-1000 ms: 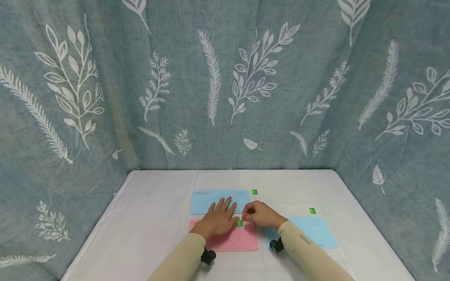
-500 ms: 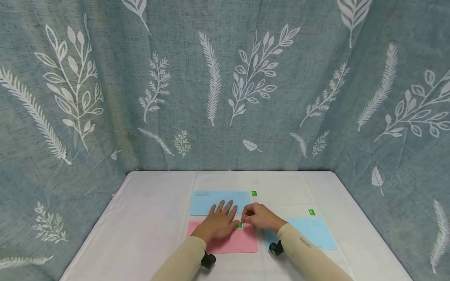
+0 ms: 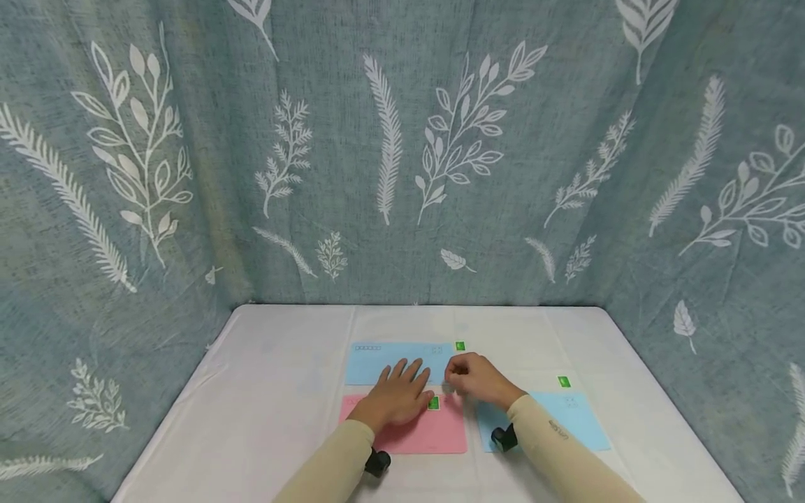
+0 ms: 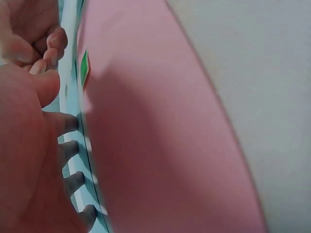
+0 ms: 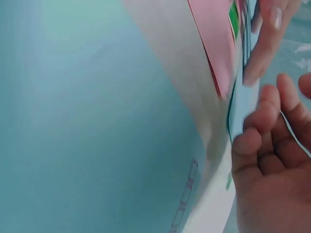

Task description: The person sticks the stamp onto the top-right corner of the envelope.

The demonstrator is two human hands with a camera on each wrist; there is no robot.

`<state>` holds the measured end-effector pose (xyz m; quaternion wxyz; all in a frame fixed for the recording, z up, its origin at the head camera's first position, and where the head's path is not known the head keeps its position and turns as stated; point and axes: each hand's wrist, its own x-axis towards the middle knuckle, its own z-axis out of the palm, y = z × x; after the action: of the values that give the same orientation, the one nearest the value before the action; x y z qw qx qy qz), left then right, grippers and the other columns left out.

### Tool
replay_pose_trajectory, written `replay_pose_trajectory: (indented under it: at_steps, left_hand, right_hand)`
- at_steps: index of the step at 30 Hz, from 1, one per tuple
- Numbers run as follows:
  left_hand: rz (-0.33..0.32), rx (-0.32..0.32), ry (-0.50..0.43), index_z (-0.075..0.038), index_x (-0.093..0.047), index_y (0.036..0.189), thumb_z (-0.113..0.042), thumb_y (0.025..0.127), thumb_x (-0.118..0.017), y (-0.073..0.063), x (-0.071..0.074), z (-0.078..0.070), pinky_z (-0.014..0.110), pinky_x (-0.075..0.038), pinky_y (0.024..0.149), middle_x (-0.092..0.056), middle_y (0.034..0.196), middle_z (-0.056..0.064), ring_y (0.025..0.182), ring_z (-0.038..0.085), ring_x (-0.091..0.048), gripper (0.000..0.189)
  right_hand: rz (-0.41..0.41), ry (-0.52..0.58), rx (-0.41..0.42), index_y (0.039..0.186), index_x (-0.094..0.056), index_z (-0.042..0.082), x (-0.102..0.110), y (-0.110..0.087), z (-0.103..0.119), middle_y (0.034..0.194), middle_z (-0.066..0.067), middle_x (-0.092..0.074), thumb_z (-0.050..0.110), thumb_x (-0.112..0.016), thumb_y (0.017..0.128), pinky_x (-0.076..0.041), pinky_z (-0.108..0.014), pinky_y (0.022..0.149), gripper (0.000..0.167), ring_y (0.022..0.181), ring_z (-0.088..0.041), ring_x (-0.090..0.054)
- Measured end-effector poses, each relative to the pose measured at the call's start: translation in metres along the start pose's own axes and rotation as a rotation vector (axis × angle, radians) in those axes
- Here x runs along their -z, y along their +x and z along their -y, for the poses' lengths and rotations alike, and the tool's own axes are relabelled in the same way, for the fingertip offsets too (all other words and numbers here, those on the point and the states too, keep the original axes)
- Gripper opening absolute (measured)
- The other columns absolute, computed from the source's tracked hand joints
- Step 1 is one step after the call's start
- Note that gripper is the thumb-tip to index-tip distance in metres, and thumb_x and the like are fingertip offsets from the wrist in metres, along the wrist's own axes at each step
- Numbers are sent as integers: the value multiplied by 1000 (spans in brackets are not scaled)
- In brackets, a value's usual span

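Observation:
A pink envelope point(image 3: 434, 436) lies at the middle of the table, a green stamp point(image 3: 433, 403) at its upper right. My left hand point(image 3: 396, 398) is spread over it, fingers straight and reaching over the lower edge of a blue envelope point(image 3: 371, 356) behind. My right hand point(image 3: 481, 381) is just right of the stamp, its fingers curled; I see nothing between thumb and fingertips in the right wrist view. The stamp point(image 4: 85, 70) also shows beside my left thumb in the left wrist view.
A second blue envelope point(image 3: 578, 426) lies at the right, partly under my right forearm. One green stamp point(image 3: 564, 381) is just above it, another point(image 3: 460, 346) beside the back envelope's upper right corner. A white cloth point(image 3: 283, 391) covers the table; a patterned curtain point(image 3: 352, 140) surrounds it.
My right hand has lifted slightly away from the stamp on the pink envelope, up and to the right. My left hand stays in place on the envelope.

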<state>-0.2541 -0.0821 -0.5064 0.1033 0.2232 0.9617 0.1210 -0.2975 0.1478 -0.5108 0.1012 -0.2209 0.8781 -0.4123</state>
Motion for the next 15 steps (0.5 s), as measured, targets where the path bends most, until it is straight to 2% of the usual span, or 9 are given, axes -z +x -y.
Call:
replay_pose_trajectory:
  at_steps: [7,15]
  left_hand:
    - [-2,7,11,-13,-43,168,-48,117,-41,4,5,-3,59,-22,127,-34,175,9,161,37,-26,63]
    - [10,35,42,-14,-43,168,-48,117,-41,4,5,-5,59,-24,126,-34,174,8,161,37,-27,61]
  right_hand:
    - [-176,8,-101,103,-79,5,23,8,-8,93,-2,-73,10,-70,105,-56,-38,79,11,82,-17,-65]
    - [-264,18,-192,109,-80,2,35,23,-21,94,-4,-74,9,-70,105,-54,-36,76,12,77,-19,-66]
